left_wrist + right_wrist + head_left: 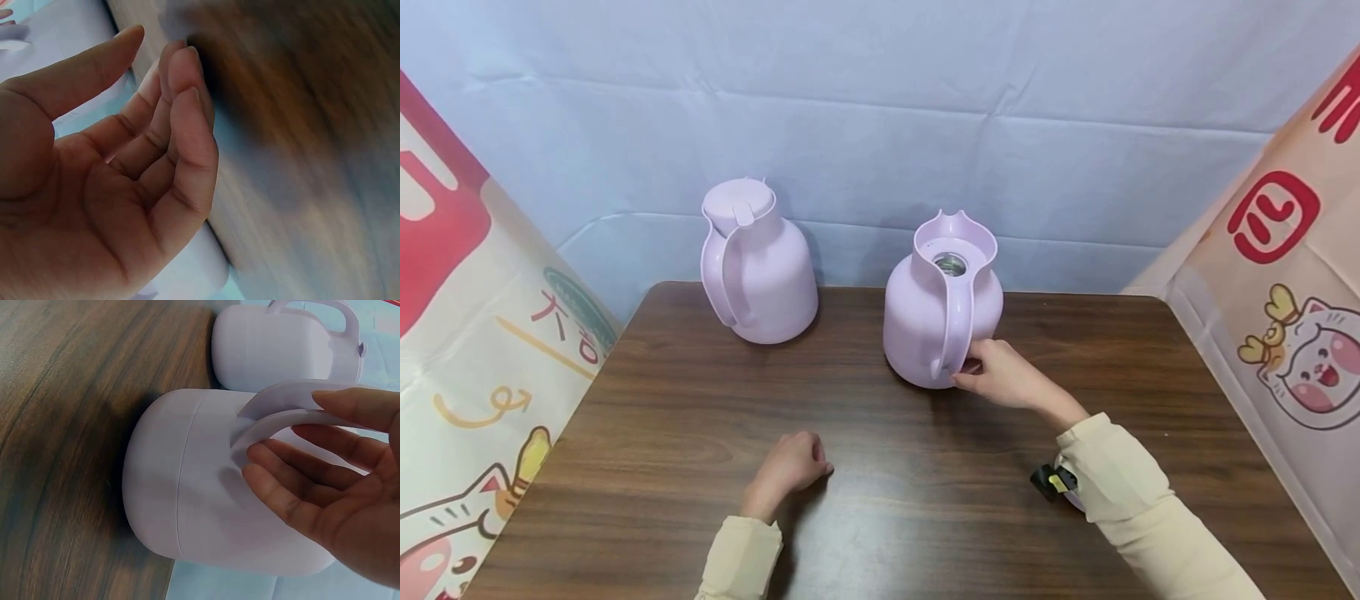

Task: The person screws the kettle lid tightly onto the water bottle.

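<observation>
An uncovered lavender thermos jug (913, 325) stands upright at the back of the table, its round mouth exposed. My right hand (1003, 375) is at the lower part of its handle (957, 325). In the right wrist view, the handle lies between the thumb and the fingers (350, 440), which pinch it loosely. Left of it stands a second lavender thermos jug (775, 283) with its lid (739, 200) on. Nearer the front, my left hand (790, 462) rests on the table, fingers loosely curled and holding nothing.
The wooden table (647, 467) ends just behind the jugs at a pale blue cloth backdrop (865, 108). Printed cartoon sheets (1292, 275) hang at both sides. A small lavender piece (1074, 500) shows beside the right sleeve, mostly hidden by it.
</observation>
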Demonstrator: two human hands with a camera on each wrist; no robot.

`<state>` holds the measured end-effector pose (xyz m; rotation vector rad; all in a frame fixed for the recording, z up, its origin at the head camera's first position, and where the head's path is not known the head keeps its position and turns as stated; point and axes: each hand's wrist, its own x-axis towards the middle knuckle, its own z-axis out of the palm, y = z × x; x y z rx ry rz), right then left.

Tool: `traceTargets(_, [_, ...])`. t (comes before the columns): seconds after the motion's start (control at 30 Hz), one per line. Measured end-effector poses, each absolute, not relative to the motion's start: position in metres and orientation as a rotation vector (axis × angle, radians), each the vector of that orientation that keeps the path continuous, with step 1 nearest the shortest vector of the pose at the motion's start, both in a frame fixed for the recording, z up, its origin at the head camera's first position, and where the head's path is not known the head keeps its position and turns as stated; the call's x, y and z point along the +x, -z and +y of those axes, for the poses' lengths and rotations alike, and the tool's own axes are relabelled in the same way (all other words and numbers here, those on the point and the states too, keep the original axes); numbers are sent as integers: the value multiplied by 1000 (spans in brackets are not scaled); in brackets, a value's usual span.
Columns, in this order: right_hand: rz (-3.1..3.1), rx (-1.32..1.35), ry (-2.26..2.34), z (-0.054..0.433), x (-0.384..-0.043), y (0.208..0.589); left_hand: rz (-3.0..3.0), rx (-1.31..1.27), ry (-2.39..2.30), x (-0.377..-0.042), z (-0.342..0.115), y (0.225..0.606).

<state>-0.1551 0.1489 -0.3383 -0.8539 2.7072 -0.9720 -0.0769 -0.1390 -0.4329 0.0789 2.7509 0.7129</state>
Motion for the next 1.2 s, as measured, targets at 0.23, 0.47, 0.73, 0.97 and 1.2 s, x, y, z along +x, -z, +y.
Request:
traceTargets(0.23, [2676, -872, 1026, 156, -152, 336, 2786, 123, -744, -84, -131, 428])
traceTargets(0.47, [2707, -771, 1011, 172, -145, 335, 2787, 132, -729, -90, -121, 421])
traceTargets(0.73, [2763, -694, 915, 195, -135, 331, 2783, 167, -807, -98, -105, 406])
traceTargets(0.97, [2831, -559, 796, 216, -129, 334, 2807, 241, -819, -107, -85, 393])
traceTargets(1.2, [2794, -456, 712, 235, -126, 342, 2832, 284, -811, -117, -67, 379])
